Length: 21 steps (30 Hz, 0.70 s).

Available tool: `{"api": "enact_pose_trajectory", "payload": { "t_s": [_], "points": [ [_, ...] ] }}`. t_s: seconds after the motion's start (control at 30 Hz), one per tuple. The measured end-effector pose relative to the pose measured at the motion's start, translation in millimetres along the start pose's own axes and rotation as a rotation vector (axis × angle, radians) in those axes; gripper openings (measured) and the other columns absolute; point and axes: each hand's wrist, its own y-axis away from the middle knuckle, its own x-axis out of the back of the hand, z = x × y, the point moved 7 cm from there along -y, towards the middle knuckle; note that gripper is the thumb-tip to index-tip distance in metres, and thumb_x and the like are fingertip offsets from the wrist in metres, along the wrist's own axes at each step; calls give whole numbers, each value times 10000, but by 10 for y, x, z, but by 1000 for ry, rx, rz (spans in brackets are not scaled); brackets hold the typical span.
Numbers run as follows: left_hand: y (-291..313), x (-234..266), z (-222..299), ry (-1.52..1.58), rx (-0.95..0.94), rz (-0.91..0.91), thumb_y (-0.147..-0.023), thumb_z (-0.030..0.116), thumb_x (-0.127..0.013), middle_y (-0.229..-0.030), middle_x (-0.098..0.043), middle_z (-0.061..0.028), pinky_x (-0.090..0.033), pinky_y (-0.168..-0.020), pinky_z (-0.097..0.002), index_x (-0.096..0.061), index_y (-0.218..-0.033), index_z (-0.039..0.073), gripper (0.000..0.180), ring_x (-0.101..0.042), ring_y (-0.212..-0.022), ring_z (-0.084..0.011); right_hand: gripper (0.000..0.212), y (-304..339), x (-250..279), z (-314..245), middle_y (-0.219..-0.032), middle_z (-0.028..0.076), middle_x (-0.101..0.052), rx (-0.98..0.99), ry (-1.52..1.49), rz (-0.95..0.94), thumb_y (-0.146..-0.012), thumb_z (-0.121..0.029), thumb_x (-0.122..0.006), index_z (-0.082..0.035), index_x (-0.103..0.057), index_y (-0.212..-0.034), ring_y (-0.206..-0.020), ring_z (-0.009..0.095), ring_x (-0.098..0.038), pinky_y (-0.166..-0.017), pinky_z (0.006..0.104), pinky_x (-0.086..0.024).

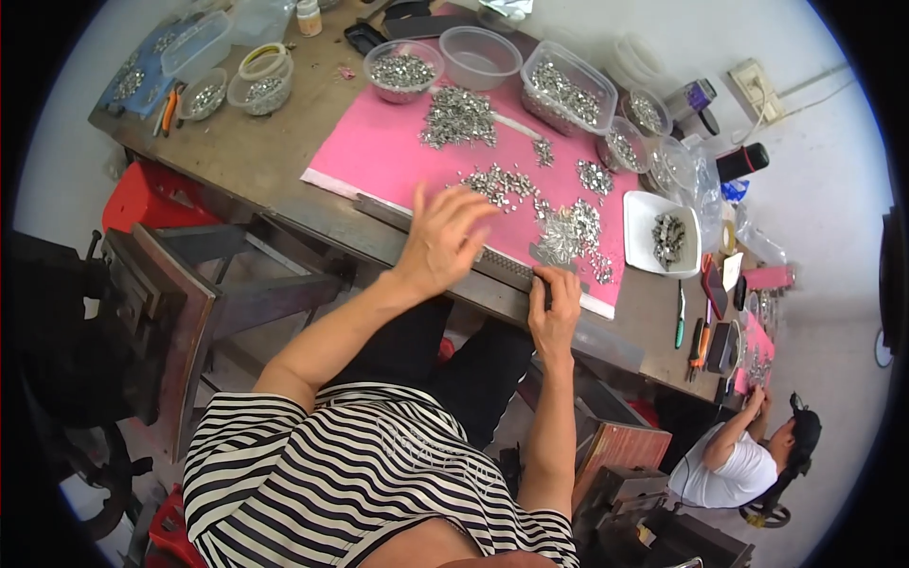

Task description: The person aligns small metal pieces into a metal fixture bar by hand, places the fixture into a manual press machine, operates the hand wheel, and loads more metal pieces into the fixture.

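Along the near edge of the pink mat [355, 142] lies a long metal strip [502, 269] with rows of small holes or studs. My left hand [440, 241] hovers over the strip's middle, fingers spread, slightly blurred and holding nothing visible. At the strip's right part, my right hand [557, 308] is closed, its curled fingers and thumb pressing on the edge. Beyond my hands, small silvery metal pieces [502, 185] are scattered on the mat. A denser heap of thin shiny pieces [568, 232] lies just past my right hand.
Plastic tubs of metal pieces [566, 123] and an open tub [480, 83] stand at the back. A white tray [634, 256] sits right, near pliers [699, 346] and a green-handled tool [680, 327]. A red stool [151, 199] is left; another person [734, 464] sits at right.
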Motion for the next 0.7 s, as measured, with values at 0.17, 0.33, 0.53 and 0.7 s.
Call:
{"api": "enact_pose_trajectory", "payload": {
  "t_s": [0.17,0.33,0.53,0.7],
  "points": [
    [-113,311,-416,-255,24,-2,-963,242,-627,-1385,-600,-133,-169,-1155,-701,-636,-1291,64,374,-483,-1349,-363,152,-323,-82,-116,-1007,97,-671,49,-40,-32,-885,-13,-674,-42,-712,-1030,-955,283,-614,-854,392,-429],
    [64,13,-379,-423,99,-354,-1053,476,-433,-1533,-414,-295,-121,-1168,-718,-436,-1441,-120,710,-313,-1475,-450,209,-651,-510,-313,-875,84,-585,207,-11,-107,-868,-67,-705,-103,-752,-1069,-867,270,-567,-775,402,-406],
    [81,-201,-162,-358,46,-387,-1048,537,-405,-1562,-383,-286,-92,-1195,-681,-380,-1481,-126,792,-306,-1492,-418,183,-790,-723,-331,-856,56,-568,277,192,-168,-869,-168,-735,-160,-757,-1051,-863,253,-561,-783,415,-406],
    [78,-417,12,-279,1,-466,-1038,567,-399,-1550,-397,-288,-86,-1204,-670,-397,-1469,-134,824,-324,-1483,-410,153,-749,-577,-194,-861,69,-566,255,244,-137,-863,-158,-721,-149,-744,-1014,-878,255,-560,-803,414,-403]
  ]
}}
